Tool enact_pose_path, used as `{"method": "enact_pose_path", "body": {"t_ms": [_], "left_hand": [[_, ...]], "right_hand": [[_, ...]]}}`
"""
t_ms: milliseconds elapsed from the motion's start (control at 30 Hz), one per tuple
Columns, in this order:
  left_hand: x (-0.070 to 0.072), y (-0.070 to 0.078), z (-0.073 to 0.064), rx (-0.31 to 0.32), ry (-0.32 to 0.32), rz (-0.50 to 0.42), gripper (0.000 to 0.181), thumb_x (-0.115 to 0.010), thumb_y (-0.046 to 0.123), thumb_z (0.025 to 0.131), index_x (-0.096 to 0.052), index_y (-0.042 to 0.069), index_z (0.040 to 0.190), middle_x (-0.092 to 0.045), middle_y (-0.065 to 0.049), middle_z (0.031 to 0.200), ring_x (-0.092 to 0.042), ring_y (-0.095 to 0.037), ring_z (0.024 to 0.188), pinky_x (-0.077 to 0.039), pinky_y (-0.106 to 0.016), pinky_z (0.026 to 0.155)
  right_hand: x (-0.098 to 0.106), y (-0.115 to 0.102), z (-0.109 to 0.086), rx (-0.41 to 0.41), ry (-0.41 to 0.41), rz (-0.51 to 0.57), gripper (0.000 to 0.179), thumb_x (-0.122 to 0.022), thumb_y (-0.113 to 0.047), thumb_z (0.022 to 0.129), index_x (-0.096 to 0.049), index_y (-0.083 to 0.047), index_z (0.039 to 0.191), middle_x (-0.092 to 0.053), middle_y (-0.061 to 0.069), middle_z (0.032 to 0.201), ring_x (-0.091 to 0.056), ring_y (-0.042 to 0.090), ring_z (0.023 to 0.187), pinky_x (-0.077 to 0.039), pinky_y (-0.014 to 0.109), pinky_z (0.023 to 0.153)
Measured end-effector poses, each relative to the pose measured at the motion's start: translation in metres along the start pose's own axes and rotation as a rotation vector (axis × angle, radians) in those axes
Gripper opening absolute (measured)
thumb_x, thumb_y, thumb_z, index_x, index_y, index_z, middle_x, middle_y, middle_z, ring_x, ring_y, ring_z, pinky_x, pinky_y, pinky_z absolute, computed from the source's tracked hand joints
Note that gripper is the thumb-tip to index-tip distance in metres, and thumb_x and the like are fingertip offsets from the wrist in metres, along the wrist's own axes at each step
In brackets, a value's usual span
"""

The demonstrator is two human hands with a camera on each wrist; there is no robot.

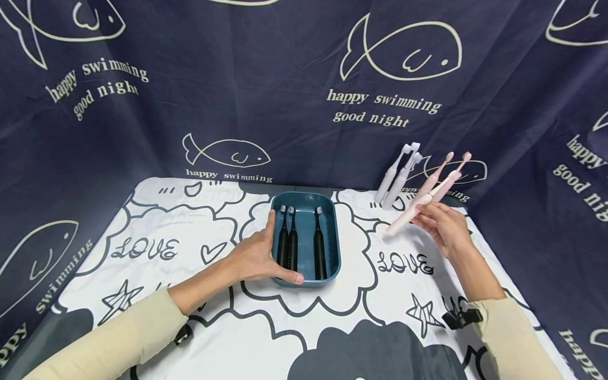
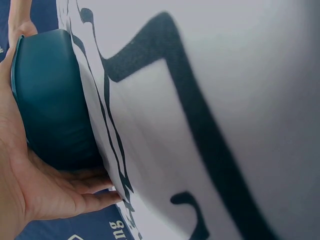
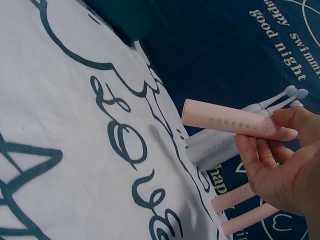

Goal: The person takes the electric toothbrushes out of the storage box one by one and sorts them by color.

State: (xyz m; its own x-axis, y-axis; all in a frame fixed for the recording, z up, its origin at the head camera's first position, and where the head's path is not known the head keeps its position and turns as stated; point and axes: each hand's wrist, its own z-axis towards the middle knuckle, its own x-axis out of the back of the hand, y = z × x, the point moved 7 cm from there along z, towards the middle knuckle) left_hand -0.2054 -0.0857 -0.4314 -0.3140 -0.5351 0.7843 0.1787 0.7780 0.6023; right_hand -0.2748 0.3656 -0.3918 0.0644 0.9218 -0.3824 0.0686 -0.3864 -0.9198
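Observation:
In the head view a blue-green tray [image 1: 304, 285] holds three black electric toothbrushes [image 1: 320, 252], two side by side at its left and one at its right. My left hand [image 1: 258, 256] grips the tray's left side, thumb over the front rim; the left wrist view shows fingers [image 2: 92, 182] around the tray wall [image 2: 55, 105]. Off to the right, my right hand [image 1: 444, 227] pinches a pink electric toothbrush [image 1: 404, 221] by its handle, tilted, base toward the tray. Buttons and small marks show along this handle [image 3: 225, 119] in the right wrist view.
Two more pink toothbrushes [image 1: 429, 182] stand upright behind my right hand. White toothbrushes [image 1: 395, 184] stand just left of them. Dark blue fabric [image 1: 304, 95] with fish drawings hangs behind the patterned white tablecloth [image 1: 190, 221].

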Motion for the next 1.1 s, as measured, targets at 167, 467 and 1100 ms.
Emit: {"method": "enact_pose_path", "body": {"t_ms": [167,467,1100], "left_hand": [[0.0,0.0,-0.001,-0.005,-0.002,-0.005,0.18,-0.092,0.092,0.061,0.02,0.017,0.18,-0.049,-0.03,0.172,-0.06,-0.04,0.152,-0.056,-0.057,0.117],[0.0,0.001,0.0,-0.006,-0.002,-0.008,0.18,-0.092,0.092,0.061,0.02,0.017,0.18,-0.057,-0.031,0.164,-0.062,-0.04,0.15,-0.056,-0.057,0.116],[0.0,-0.002,-0.001,0.004,-0.013,-0.018,0.18,-0.092,0.093,0.06,0.021,0.02,0.18,-0.035,-0.026,0.182,-0.051,-0.042,0.161,-0.051,-0.059,0.123]], "right_hand": [[0.01,-0.002,0.004,0.044,0.07,-0.018,0.028,-0.065,0.009,0.108,-0.082,-0.007,0.093,-0.085,0.005,0.088,-0.084,0.013,0.078,-0.069,0.029,0.081],[0.027,-0.007,0.008,0.118,0.158,-0.035,0.026,-0.069,0.012,0.104,-0.081,-0.008,0.092,-0.085,0.004,0.084,-0.084,0.014,0.075,-0.069,0.029,0.078],[0.05,-0.017,0.02,0.146,0.329,-0.054,0.028,-0.072,0.018,0.097,-0.082,-0.007,0.088,-0.081,0.002,0.08,-0.081,0.013,0.069,-0.068,0.028,0.074]]}}
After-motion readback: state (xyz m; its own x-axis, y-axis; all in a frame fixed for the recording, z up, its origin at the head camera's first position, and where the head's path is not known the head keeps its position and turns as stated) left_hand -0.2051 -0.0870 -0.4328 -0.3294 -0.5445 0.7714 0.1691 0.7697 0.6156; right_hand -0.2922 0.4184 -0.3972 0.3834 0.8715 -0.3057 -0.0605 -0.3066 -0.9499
